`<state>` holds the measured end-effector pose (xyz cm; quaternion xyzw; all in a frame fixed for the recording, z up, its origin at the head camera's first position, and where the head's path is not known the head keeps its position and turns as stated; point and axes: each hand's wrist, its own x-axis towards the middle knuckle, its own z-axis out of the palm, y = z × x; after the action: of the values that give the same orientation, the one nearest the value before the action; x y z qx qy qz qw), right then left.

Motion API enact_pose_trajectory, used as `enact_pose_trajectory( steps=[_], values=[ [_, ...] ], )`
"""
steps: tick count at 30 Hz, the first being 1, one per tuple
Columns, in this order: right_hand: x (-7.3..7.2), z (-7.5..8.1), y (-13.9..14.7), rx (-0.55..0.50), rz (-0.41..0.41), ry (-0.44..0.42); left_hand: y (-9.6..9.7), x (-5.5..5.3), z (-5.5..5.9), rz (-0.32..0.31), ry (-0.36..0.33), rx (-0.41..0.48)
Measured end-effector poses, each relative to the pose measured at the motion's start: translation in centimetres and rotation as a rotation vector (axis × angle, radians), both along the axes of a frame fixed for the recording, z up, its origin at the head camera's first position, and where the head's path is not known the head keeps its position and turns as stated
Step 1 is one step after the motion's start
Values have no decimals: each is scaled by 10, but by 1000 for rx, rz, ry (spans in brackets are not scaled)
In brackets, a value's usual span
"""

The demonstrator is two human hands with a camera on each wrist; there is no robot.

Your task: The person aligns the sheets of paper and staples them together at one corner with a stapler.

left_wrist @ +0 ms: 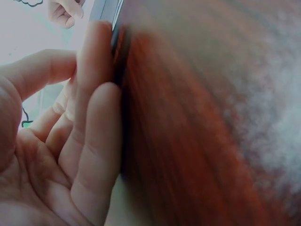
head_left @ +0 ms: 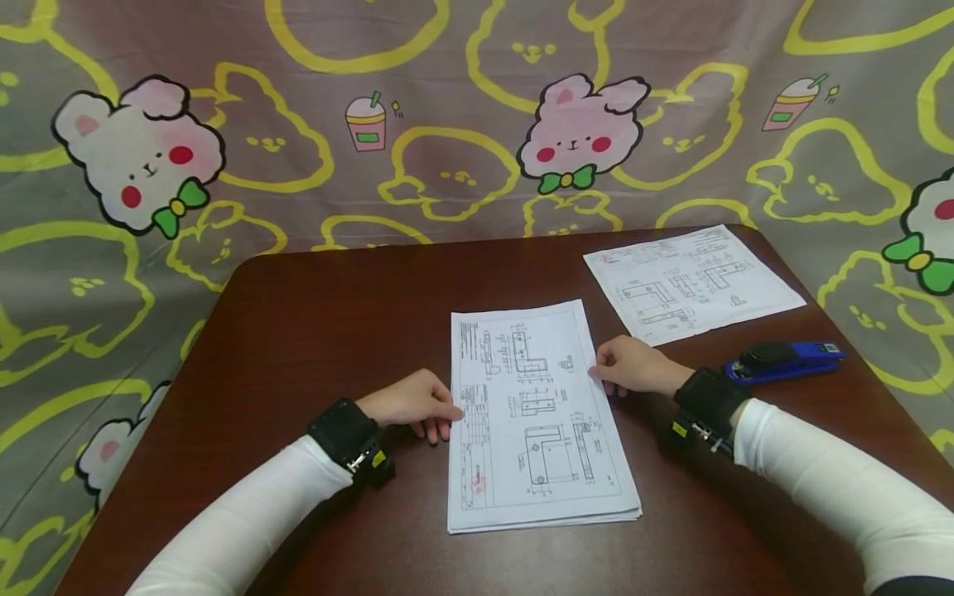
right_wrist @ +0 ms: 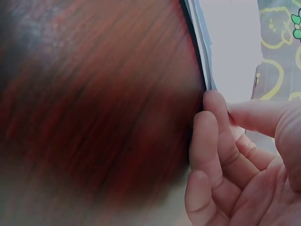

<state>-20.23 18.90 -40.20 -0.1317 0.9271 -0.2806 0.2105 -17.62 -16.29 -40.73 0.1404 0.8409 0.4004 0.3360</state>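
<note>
A stack of paper sheets (head_left: 507, 463) printed with technical drawings lies on the table in the head view, its lower edges slightly uneven. My left hand (head_left: 414, 404) pinches the stack's left edge, with the thumb over the top sheet and the fingers at the side. At the right edge, higher up, my right hand (head_left: 633, 364) pinches the sheets between thumb and fingers. The right wrist view shows several layered sheet edges (right_wrist: 203, 47) meeting the right fingertips (right_wrist: 215, 100). In the left wrist view the left fingers (left_wrist: 96, 61) line the stack's edge, close over the tabletop.
Behind the right hand, a separate printed sheet (head_left: 696, 281) lies askew near the table's far right corner. A blue and black stapler (head_left: 786, 362) rests just beyond the right wrist. The brown table (head_left: 328, 331) ends against a patterned cloth (head_left: 440, 74).
</note>
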Motion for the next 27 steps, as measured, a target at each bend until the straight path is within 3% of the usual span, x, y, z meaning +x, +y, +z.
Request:
enact_pose_trajectory(
  steps=[17,27],
  values=[
    [0,0,-4,79,-15,36,5,-1,3,-2,33,-77],
    [1,2,-6,135,-29,70,9,-1,2,28,40,-132]
  ],
)
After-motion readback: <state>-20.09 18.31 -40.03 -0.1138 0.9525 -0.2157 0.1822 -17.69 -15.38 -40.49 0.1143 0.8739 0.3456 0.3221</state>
